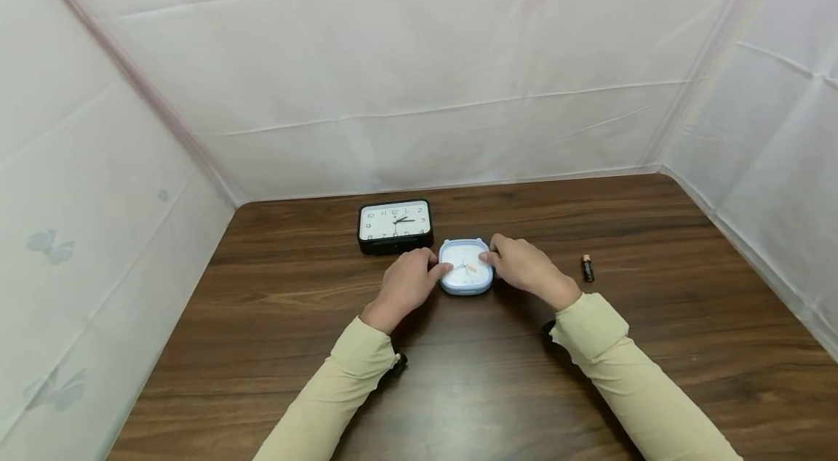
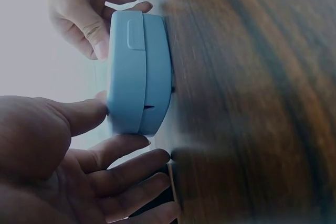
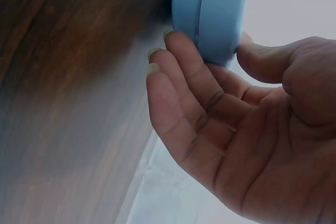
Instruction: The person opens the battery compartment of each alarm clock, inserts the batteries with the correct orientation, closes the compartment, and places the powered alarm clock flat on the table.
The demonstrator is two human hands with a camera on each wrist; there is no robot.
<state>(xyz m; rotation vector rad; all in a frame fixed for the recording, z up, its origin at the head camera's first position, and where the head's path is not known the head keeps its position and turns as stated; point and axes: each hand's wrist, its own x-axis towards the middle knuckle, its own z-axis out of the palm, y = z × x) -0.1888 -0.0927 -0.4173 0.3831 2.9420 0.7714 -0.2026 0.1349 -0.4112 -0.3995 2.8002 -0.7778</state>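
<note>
A light blue alarm clock [image 1: 466, 262] with a white dial and two small ear-like knobs lies face up on the table in the head view. From its left side my left hand [image 1: 409, 279] grips it, thumb over the front rim and forefinger along the side. My right hand [image 1: 526, 266] grips the opposite side, its thumb on the dial's edge. In the left wrist view the blue casing [image 2: 128, 72] shows a seam round its side, and the thumb and forefinger pinch it. The right wrist view has the fingers [image 3: 184, 77] curled beside the casing [image 3: 220, 19].
A black rectangular clock [image 1: 396, 222] with a white numbered face lies just behind my left hand. A black battery with a copper-coloured end [image 1: 587, 268] lies to the right on the dark wooden table [image 1: 281, 345]. Pale sheeting [image 1: 432, 83] walls off the back and sides.
</note>
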